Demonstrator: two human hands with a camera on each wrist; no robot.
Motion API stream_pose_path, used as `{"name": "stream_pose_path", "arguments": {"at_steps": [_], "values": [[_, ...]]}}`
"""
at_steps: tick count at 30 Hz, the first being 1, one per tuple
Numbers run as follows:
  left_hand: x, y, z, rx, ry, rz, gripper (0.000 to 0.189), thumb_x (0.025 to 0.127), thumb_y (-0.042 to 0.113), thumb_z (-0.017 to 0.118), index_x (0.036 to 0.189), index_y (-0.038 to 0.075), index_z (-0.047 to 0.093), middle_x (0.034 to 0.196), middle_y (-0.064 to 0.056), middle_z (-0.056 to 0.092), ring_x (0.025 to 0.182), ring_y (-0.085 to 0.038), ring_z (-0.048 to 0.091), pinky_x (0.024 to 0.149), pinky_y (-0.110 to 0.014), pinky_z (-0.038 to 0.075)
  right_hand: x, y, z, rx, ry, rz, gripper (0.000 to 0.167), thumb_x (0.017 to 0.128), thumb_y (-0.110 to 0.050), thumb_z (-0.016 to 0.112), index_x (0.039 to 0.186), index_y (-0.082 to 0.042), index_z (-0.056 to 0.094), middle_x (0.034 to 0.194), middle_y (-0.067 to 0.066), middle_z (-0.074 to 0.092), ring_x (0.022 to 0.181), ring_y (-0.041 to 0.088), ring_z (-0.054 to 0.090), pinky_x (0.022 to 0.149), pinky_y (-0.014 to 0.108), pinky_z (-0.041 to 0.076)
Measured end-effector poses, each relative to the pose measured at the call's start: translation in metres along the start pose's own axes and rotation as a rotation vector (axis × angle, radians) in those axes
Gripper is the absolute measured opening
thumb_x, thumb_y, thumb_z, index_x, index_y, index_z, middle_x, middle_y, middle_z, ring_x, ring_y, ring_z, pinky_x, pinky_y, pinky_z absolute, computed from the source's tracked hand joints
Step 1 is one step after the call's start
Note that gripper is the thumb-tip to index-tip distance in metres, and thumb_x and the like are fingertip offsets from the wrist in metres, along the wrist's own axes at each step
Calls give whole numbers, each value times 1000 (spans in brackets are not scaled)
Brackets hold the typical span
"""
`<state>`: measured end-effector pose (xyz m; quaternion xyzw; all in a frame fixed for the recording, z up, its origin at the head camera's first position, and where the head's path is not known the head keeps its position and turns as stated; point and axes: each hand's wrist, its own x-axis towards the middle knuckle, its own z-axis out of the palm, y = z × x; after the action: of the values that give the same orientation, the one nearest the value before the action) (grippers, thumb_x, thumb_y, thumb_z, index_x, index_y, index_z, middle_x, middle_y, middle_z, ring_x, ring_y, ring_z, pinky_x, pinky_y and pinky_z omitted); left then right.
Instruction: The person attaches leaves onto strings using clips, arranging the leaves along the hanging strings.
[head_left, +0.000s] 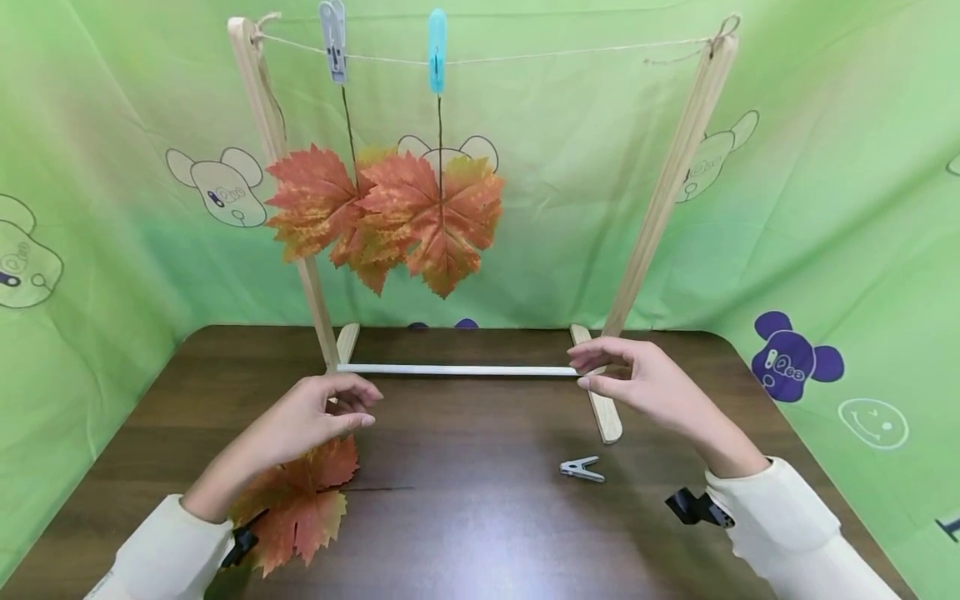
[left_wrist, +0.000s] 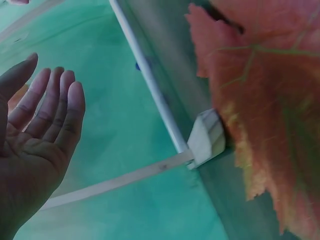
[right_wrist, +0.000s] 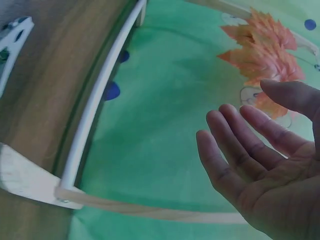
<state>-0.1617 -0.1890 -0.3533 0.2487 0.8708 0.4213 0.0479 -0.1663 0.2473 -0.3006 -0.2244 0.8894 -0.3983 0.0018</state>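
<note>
My left hand (head_left: 318, 421) hovers over the left part of the table, fingers loosely bent and holding nothing. Below it lies a loose orange-red maple leaf (head_left: 300, 508), its thin stem pointing right; the forearm covers part of it. My right hand (head_left: 637, 379), also holding nothing, is in the air near the right foot of the wooden frame. A grey clothespin (head_left: 581, 469) lies on the table below that hand. Two more leaves hang by their stems from the string: the left leaf (head_left: 315, 204) under a grey clothespin (head_left: 333, 42), the right leaf (head_left: 442, 221) under a blue clothespin (head_left: 437, 50).
The frame has a left post (head_left: 318, 308), a right post (head_left: 667, 200) and a white crossbar (head_left: 457, 370) low between them. A string (head_left: 570, 54) is tied across the post tops. Green printed cloth (head_left: 555, 208) surrounds the brown table (head_left: 465, 517).
</note>
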Motion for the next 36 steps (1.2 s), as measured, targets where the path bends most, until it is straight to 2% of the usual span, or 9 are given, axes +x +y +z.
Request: {"name": "stream_pose_path", "arguments": {"at_steps": [4, 11, 14, 18, 22, 27, 32, 36], "values": [[-3, -6, 7, 2, -40, 6, 20, 95, 14, 78, 114, 7, 74, 104, -6, 75, 93, -9, 67, 82, -27, 59, -6, 8, 2, 9, -8, 13, 29, 98, -11, 72, 127, -5, 71, 112, 5, 75, 103, 4, 68, 93, 17, 54], [-10, -15, 17, 24, -134, -28, 23, 93, 12, 79, 114, 4, 73, 104, -8, 75, 92, -6, 67, 81, -24, 58, -14, 24, 12, 49, -43, 44, 30, 96, -7, 73, 125, -1, 70, 114, 9, 75, 104, 13, 71, 89, 22, 58], [-12, -18, 19, 22, -150, -45, 23, 93, 12, 80, 114, 5, 73, 104, -7, 75, 92, -5, 67, 81, -23, 58, -17, 30, 17, 77, -75, 59, 32, 95, -5, 72, 127, 2, 69, 116, 13, 74, 102, 8, 70, 85, 22, 59], [-14, -22, 22, -27, -191, -73, 21, 92, 10, 79, 112, 4, 73, 103, -6, 75, 91, -5, 68, 78, -22, 57, -20, 35, 21, 111, -106, 87, 35, 94, -4, 72, 127, 4, 68, 118, 18, 72, 101, 4, 68, 79, 23, 60], [-16, -25, 25, -55, -229, -95, 17, 93, 9, 79, 108, 6, 73, 102, -5, 75, 90, -6, 68, 74, -22, 57, -21, 41, 26, 104, -125, 95, 36, 93, -8, 75, 127, 4, 67, 119, 21, 71, 101, 8, 68, 80, 24, 60], [-17, -28, 29, -45, -269, -78, 15, 91, 10, 81, 103, 9, 74, 100, -3, 73, 87, -5, 66, 77, -23, 58, -24, 51, 33, 71, -142, 76, 38, 92, -7, 77, 126, 7, 67, 118, 22, 71, 102, 18, 70, 88, 24, 59], [-17, -30, 33, -82, -305, -75, 15, 89, 8, 82, 101, 8, 74, 96, -2, 72, 84, -6, 64, 74, -23, 57, -27, 58, 40, 63, -178, 74, 40, 91, -5, 76, 126, 9, 65, 118, 22, 71, 104, 25, 70, 89, 25, 60], [-18, -32, 36, -76, -323, -87, 15, 89, 7, 82, 100, 9, 73, 93, -1, 71, 81, -6, 63, 72, -22, 56, -28, 63, 45, 45, -200, 53, 41, 90, -6, 76, 126, 10, 65, 120, 23, 71, 105, 29, 70, 90, 30, 61]]}}
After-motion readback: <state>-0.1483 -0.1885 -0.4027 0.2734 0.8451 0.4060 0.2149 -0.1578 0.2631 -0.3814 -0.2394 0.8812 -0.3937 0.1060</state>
